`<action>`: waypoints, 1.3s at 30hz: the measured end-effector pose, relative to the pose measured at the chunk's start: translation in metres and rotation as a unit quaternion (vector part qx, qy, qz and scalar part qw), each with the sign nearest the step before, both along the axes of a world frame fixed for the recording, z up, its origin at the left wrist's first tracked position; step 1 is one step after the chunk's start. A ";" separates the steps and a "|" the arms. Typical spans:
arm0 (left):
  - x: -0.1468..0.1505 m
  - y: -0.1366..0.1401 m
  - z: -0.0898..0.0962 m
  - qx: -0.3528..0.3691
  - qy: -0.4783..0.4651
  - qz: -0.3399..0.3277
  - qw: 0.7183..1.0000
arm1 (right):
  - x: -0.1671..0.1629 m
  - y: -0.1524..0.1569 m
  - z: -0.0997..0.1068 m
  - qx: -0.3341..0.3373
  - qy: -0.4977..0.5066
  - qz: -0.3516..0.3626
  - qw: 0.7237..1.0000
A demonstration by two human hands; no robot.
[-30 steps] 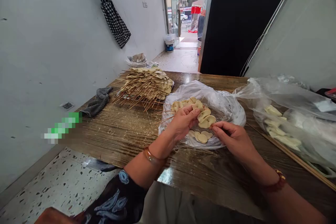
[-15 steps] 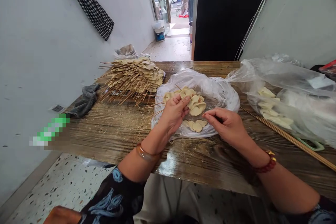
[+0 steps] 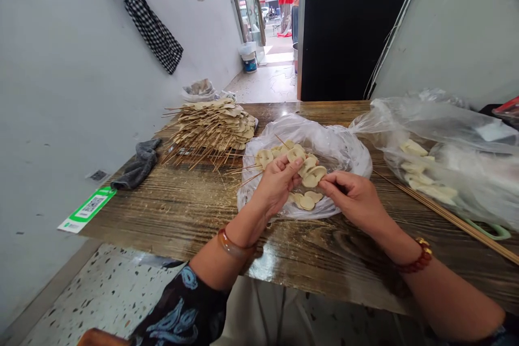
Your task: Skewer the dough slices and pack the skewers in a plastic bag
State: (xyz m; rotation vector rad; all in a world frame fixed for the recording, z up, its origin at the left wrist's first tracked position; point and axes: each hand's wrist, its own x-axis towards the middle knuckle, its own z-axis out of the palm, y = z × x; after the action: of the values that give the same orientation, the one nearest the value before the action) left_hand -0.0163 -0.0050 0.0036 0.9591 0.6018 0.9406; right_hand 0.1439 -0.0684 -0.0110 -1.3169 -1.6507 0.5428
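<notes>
Right hand (image 3: 354, 199) nearer left hand (image 3: 275, 184), both hands pinched on slices (image 3: 313, 177), bag (image 3: 352, 158) beneath, skewer pile (image 3: 219, 127) beyond

An open bag (image 3: 351, 154) lies mid-bench (image 3: 194, 227), with loose discs (image 3: 307, 201) in its near part and loaded skewers (image 3: 265, 158) toward its left. The held skewer (image 3: 314, 177) is above the bag, between the left hand (image 3: 278, 185) and the right hand (image 3: 352, 195). Farther back on the left lies a skewer pile (image 3: 229, 130), a small bag (image 3: 199, 90) behind it. Left of the pile and nearer is a cloth (image 3: 138, 165), then a card (image 3: 90, 208) at the bench's left edge. On the right, sticks (image 3: 450, 214) slant before a second bag (image 3: 482, 178) with pieces (image 3: 430, 186) in it. Beyond the bench, a bucket (image 3: 250, 64) stands by the left wall (image 3: 81, 65).
</notes>
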 end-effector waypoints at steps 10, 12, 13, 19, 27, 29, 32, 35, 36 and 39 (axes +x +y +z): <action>-0.015 0.010 -0.002 0.247 0.280 -0.048 0.927 | 0.022 0.005 -0.004 -0.051 0.105 -0.075 0.990; -0.018 0.010 -0.003 0.332 0.359 -0.116 0.865 | 0.023 0.005 -0.003 -0.059 0.119 -0.077 0.988; -0.018 0.010 -0.003 0.371 0.389 -0.142 0.831 | 0.023 0.005 -0.003 -0.061 0.122 -0.078 0.988; -0.019 0.008 -0.006 0.492 0.478 -0.202 0.699 | 0.022 0.005 -0.003 -0.057 0.107 -0.080 0.989; -0.015 0.013 -0.011 0.341 0.390 -0.065 0.853 | 0.023 0.005 -0.002 -0.057 0.100 -0.072 0.991; -0.016 0.015 -0.009 0.256 0.318 -0.035 0.912 | 0.023 0.005 -0.002 -0.058 0.104 -0.072 0.990; -0.019 0.018 -0.004 0.165 0.223 -0.009 0.961 | 0.022 0.003 -0.001 -0.062 0.105 -0.062 0.991; -0.023 0.020 0.000 0.115 0.159 0.020 0.980 | 0.020 0.002 0.001 -0.071 0.098 -0.035 0.992; -0.024 0.020 0.002 0.101 0.143 0.028 0.984 | 0.019 0.001 0.002 -0.074 0.095 -0.027 0.992; -0.028 0.020 0.004 0.061 0.108 0.040 0.992 | 0.018 0.000 0.004 -0.077 0.087 -0.018 0.993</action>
State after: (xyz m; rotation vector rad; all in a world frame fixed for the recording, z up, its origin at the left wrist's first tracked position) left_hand -0.0441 0.0154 0.0075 1.1631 0.7758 0.9595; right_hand 0.1617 -0.0681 -0.0073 -1.3673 -1.4630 0.7552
